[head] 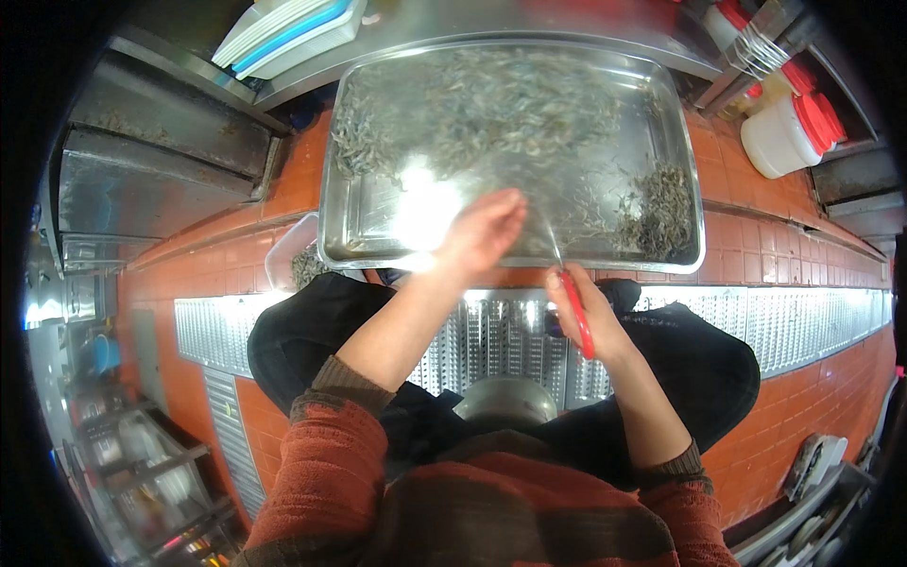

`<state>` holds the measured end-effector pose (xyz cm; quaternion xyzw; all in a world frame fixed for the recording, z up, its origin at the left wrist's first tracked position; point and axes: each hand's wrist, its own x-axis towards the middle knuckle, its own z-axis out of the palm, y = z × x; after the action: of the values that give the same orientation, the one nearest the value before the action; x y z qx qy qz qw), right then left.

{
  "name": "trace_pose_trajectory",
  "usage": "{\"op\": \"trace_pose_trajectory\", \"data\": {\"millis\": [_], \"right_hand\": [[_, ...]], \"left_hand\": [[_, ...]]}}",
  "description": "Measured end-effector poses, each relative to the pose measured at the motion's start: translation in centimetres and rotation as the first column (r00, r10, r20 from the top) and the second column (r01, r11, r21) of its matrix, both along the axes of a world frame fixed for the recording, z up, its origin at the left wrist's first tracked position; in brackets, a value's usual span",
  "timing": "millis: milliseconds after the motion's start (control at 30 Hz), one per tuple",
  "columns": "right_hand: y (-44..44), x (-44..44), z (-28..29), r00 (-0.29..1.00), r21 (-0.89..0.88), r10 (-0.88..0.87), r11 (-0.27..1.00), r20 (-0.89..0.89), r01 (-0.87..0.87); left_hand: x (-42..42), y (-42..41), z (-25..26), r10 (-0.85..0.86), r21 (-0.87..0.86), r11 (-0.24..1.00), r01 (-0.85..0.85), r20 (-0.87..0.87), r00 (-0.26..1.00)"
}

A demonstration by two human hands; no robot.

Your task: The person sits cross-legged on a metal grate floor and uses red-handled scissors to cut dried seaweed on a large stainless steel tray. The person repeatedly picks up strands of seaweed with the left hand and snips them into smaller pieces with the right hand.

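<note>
Before me is a large, shallow stainless-steel tray point(382, 237). Raw grey shrimp point(496, 99) lie spread over its far and left parts, blurred in the middle. In its near right corner sits a brownish heap of small shrimp-like pieces point(659, 216), with thin scraps scattered beside it. My right hand point(592, 312) grips red-handled scissors point(577, 312), the blades pointing over the tray's near rim. My left hand point(489, 227) hovers above the tray, left of the blades, fingers curled and blurred. Whether anything small is between those fingers cannot be told.
A clear plastic container point(283, 251) with similar grey contents stands left of the tray. Red-lidded white tubs point(779, 142) are at the right. A perforated metal drain cover point(694, 319) crosses the red tiled floor point(815, 411). A metal bowl point(506, 400) shows between my legs.
</note>
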<state>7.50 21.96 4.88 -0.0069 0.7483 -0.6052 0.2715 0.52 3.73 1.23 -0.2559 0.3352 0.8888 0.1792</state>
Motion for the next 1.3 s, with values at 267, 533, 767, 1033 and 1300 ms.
{"op": "trace_pose_trajectory", "data": {"millis": [267, 533, 767, 1033, 1300], "right_hand": [[-0.1, 0.0, -0.5, 0.997, 0.13, 0.05, 0.991, -0.063, -0.041], [0.2, -0.2, 0.3, 0.992, 0.31, 0.065, 0.95, -0.111, -0.028], [0.8, -0.3, -0.5, 0.979, 0.021, -0.199, 0.98, 0.049, 0.198], [0.0, -0.4, 0.4, 0.959, -0.119, -0.208, 0.965, 0.193, 0.233], [-0.3, -0.1, 0.9, 0.968, -0.068, -0.171, 0.98, 0.183, 0.186]], "left_hand": [[0.2, 0.3, 0.2, -0.046, -0.055, 0.998, 0.044, -0.042, 0.998], [0.7, 1.4, 0.5, -0.072, -0.238, 0.97, 0.053, -0.073, 0.995], [-0.5, -2.3, 0.1, 0.063, 0.366, 0.93, 0.015, -0.199, 0.978], [-3.6, -11.5, -0.9, -0.079, -0.208, 0.976, 0.066, -0.058, 0.995], [-3.8, -10.2, -3.1, -0.415, -0.94, -0.312, -0.137, 0.005, 0.91]]}}
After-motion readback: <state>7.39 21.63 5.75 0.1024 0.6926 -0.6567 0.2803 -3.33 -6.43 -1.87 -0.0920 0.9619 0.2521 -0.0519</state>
